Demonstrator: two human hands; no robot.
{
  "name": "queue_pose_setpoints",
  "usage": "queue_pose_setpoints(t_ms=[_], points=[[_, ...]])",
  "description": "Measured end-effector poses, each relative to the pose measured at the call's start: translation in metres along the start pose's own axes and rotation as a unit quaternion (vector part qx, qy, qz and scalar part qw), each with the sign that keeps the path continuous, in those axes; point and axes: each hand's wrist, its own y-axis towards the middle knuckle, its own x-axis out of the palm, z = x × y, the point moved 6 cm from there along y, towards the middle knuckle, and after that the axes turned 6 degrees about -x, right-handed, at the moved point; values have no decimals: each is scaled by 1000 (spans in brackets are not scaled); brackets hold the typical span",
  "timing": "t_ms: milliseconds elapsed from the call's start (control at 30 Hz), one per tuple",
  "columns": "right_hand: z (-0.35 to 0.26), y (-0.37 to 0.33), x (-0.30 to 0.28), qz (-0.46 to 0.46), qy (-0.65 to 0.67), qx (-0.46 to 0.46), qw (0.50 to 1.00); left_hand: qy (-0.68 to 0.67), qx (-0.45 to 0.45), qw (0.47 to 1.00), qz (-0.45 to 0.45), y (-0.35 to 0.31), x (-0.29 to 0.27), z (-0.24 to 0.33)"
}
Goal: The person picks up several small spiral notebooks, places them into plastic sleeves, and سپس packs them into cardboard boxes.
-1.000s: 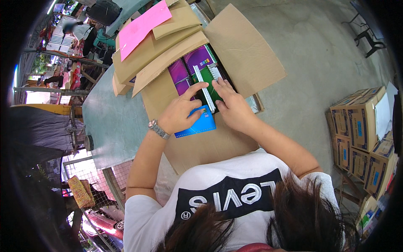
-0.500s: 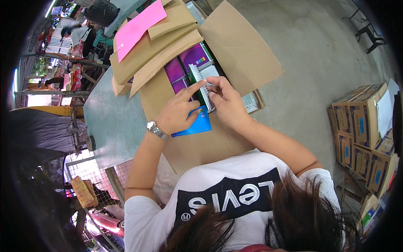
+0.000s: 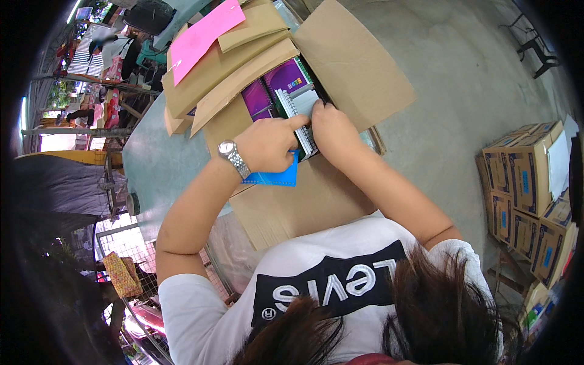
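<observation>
Green tabletop (image 3: pixel 159 173); a spiral notebook (image 3: pixel 287 104) slants lengthwise, upper left to lower right; both hands' (image 3: pixel 267 144) (image 3: pixel 333 129) grip unclear.

From here I see purple notebooks (image 3: pixel 286 77) lying flat, face up, in an open cardboard box (image 3: pixel 304 204). Beside them slants a narrow spiral notebook (image 3: pixel 289 104), white coils showing, partly covered. A blue notebook cover (image 3: pixel 275 178), mostly hidden, shows its hole-punched edge nearest the wearer.

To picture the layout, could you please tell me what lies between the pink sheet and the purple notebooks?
Between them lies brown cardboard, including a long box flap, in the head view.
</observation>
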Motion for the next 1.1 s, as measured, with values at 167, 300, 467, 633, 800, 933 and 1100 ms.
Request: queue_pose_setpoints(t_ms=[167, 300, 467, 633, 800, 933, 1100], points=[[4, 11, 0, -4, -41, 22, 999, -74, 78, 984, 145, -30, -27, -1], [0, 11, -3, 15, -66, 54, 996, -130, 49, 947, 291, -104, -71, -10], [-3, 3, -11, 16, -30, 51, 998, -214, -35, 921, 322, -156, -58, -30], [7, 5, -34, -24, 213, 68, 974, -231, -23, 932, 280, -160, -43, -27], [34, 10, -32, -36, 534, 186, 824, -208, 20, 951, 227, -137, -47, -17], [41, 9, -32, -57, 667, 155, 726, -211, 9, 966, 152, -109, -49, -11], [56, 4, -33, -24, 776, 113, 620, -117, 47, 987, 104, -73, -48, 6]])
